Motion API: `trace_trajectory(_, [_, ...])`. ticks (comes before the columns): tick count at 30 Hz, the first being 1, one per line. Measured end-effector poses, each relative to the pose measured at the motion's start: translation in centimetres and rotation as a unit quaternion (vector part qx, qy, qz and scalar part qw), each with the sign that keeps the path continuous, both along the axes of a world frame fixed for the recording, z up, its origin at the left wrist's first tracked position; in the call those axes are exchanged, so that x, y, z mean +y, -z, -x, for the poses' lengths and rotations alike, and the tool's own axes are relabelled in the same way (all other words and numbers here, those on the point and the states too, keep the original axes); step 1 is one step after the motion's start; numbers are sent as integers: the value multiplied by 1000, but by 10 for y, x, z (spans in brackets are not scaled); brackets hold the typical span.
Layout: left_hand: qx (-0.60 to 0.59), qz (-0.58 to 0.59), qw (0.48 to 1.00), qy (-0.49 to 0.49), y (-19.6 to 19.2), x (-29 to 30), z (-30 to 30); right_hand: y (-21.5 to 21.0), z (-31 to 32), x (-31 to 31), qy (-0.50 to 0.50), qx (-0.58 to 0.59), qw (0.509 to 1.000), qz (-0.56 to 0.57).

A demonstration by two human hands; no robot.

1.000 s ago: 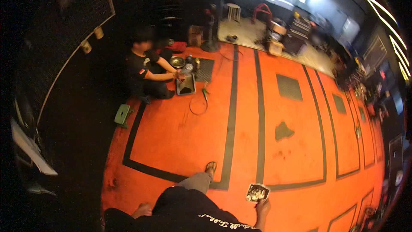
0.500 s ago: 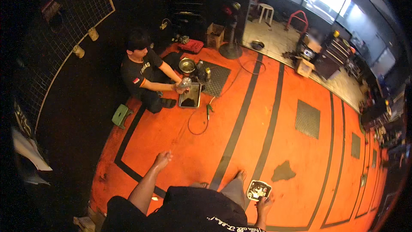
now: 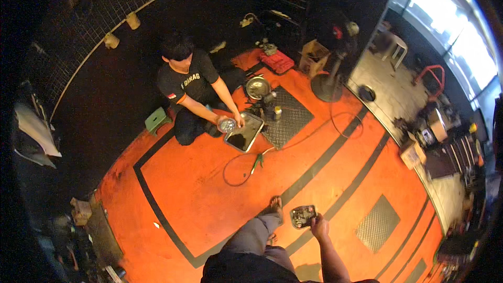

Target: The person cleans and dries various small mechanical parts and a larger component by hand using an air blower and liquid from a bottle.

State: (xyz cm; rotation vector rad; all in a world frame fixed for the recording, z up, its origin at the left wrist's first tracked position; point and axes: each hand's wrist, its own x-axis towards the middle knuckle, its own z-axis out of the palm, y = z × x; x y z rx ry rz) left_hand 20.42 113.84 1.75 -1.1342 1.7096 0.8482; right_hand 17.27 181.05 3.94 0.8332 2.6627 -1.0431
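"Across the orange floor, banded with dark lines, what is recorded first?"

"One co-worker in a black T-shirt, low down at the left, holding a silvery, rounded part. Then a chequered floor plate, set flat on the right."

"Next in size?"

"A shallow rectangular tray with dark matter in it. It lies just beside the co-worker, presumably so that drips land there rather than on the floor."

"And the item in the wearer's charge?"

"An open, squarish container with rounded corners, held out above the floor, to the right of the wearer's foot. Small parts appear to lie inside; too small to identify."

"Orientation?"

"Opening toward the camera, so roughly upward. The long axis, only slightly the longer, runs about left to right in view, its far end pointing left, away from the grip."

"State of the hands?"

"The right hand pinches the container at its right edge; any fingers underneath are hidden. An edge hold seems chosen to leave the opening clear and the contents level. The left hand is out of view; its state cannot be told."
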Motion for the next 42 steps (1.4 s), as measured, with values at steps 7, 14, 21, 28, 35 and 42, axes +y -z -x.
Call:
trace_trajectory(7, [118, 21, 991, -55, 75, 124, 54, 148, 246, 97, -206, 6, 978, 2])
trace_trajectory(14, [391, -93, 916, 24, 213, 382, 305, 398, 413, 99, -413, -55, 909, -11])
trace_trajectory(21, [435, 5, 888, 151, 462, 481, 348, 593, 460, 42, -668, -63, 741, -4])
trace_trajectory(28, [362, -45, 928, 77, 551, 474, 289, 619, 439, -19, -684, 44, 648, 332])
trace_trajectory(35, [401, 160, 901, 28, 560, 476, 223, 562, 426, -92, -792, -77, 567, 213])
trace_trajectory(42, [373, 216, 902, -28, 539, 475, 213, 598, 406, -109, -760, -55, 595, 255])
